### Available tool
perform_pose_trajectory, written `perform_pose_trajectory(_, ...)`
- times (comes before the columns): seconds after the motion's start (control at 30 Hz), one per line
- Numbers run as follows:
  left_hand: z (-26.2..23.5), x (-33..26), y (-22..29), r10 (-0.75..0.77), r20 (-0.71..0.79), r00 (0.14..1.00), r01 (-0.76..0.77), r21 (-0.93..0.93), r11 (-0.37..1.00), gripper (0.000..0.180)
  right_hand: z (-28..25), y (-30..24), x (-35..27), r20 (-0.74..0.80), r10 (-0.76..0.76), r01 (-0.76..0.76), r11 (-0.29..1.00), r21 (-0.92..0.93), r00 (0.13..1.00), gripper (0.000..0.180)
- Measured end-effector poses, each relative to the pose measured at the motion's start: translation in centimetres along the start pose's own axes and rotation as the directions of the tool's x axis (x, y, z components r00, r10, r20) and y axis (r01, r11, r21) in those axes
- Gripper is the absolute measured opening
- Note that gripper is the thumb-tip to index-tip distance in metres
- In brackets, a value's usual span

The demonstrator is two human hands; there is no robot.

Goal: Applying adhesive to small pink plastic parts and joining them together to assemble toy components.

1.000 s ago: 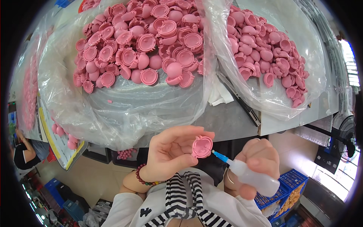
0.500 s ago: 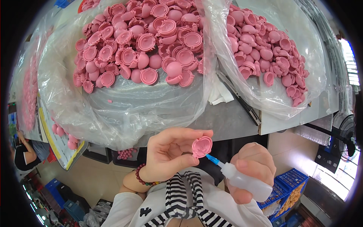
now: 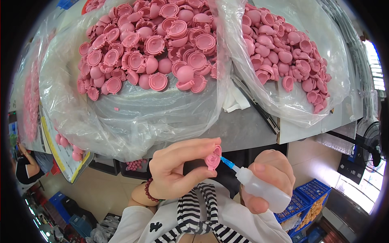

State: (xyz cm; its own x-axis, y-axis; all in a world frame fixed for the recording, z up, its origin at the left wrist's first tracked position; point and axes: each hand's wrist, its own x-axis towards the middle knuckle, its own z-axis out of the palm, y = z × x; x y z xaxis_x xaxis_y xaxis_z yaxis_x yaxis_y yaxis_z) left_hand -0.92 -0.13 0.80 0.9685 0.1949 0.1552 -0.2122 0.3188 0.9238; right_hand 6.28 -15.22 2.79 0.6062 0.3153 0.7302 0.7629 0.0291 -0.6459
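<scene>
My left hand [image 3: 178,164] pinches a small pink plastic half-shell [image 3: 212,158] between thumb and fingers, its hollow side turned toward my right hand. Wrapped in my right hand [image 3: 269,178] is a whitish squeeze bottle [image 3: 259,189] with a blue needle tip [image 3: 227,162]. The tip reaches the shell's rim on its right side; whether it touches cannot be told. Beyond my hands, a heap of pink half-shells [image 3: 156,44] lies on a clear plastic bag [image 3: 133,121]. A second heap of pink shells [image 3: 285,56] lies to its right.
The grey table [image 3: 239,125] ends just beyond my hands. A black metal strip [image 3: 259,111] and white paper [image 3: 235,99] lie between the heaps. Blue crates [image 3: 312,192] stand on the floor at right, near a fan [image 3: 370,141]. At the far left another person [image 3: 26,164] is partly visible.
My left hand has shifted slightly left and turned the half-shell, so it shows more edge-on. The bottle has moved a little left and up, its tip staying at the shell.
</scene>
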Motion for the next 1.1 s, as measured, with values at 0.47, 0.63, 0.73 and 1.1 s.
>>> perform_pose_trajectory(0.47,-1.0,-0.6,-2.3,-0.069,0.349,0.935,0.332,-0.788,0.518,0.038,-13.6,6.6,1.5,-0.727,0.154,-0.559,0.749,-0.356,0.669,0.033)
perform_pose_trajectory(0.63,-0.5,-0.3,-2.8,-0.056,0.398,0.916,0.387,-0.836,0.39,0.041,-21.6,11.6,-0.2,-0.686,0.309,-0.681,0.633,-0.368,0.658,0.046)
perform_pose_trajectory(0.73,-0.4,0.0,-2.0,-0.08,0.411,0.908,0.401,-0.801,0.444,0.042,-21.4,12.7,-0.5,-0.594,0.346,-0.624,0.693,-0.361,0.727,0.047)
perform_pose_trajectory(1.1,0.9,0.3,-0.4,0.077,0.138,0.988,-0.106,0.22,0.97,0.036,-6.1,7.0,5.2,0.117,0.163,-0.006,0.608,-0.794,0.98,0.029)
